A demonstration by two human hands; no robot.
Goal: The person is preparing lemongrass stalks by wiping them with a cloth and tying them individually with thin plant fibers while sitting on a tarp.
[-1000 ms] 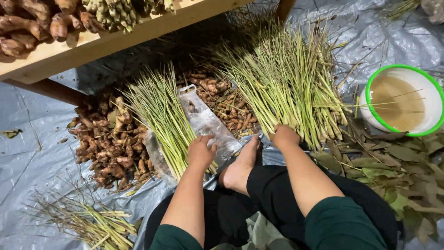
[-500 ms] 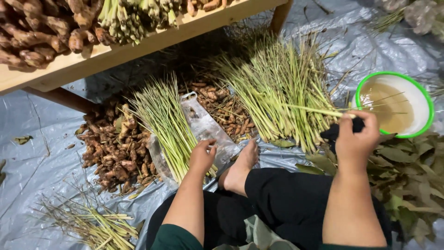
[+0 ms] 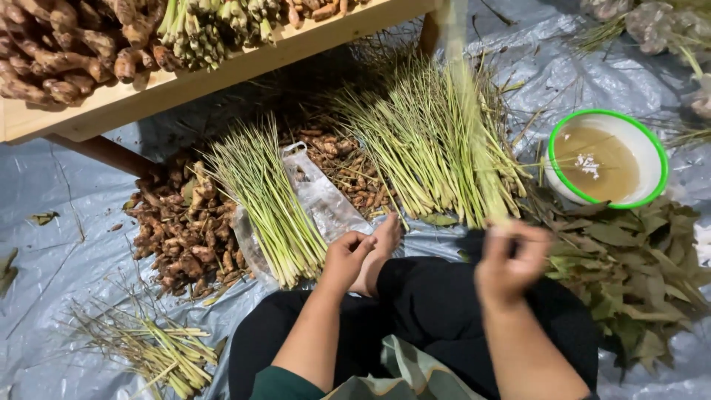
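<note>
Lemongrass stalk [image 3: 466, 111], long, pale green and motion-blurred, is rising upright from the right hand [image 3: 511, 259], which is gripping its base above the black-trousered lap. The left hand [image 3: 346, 255] is curling loosely, holding nothing, beside a small fanned lemongrass bundle [image 3: 266, 200] lying on grey plastic sheeting [image 3: 44, 192]. A green-rimmed white bowl of cloudy water [image 3: 607, 159] is sitting nearby.

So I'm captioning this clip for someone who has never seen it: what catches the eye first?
The fanned piles of green stalks at the centre, spread over a grey plastic sheet. Next, the right hand lifting a blurred stalk upright, and the white green-rimmed bowl of cloudy liquid at right. Knobbly brown roots lie heaped at left.
</note>
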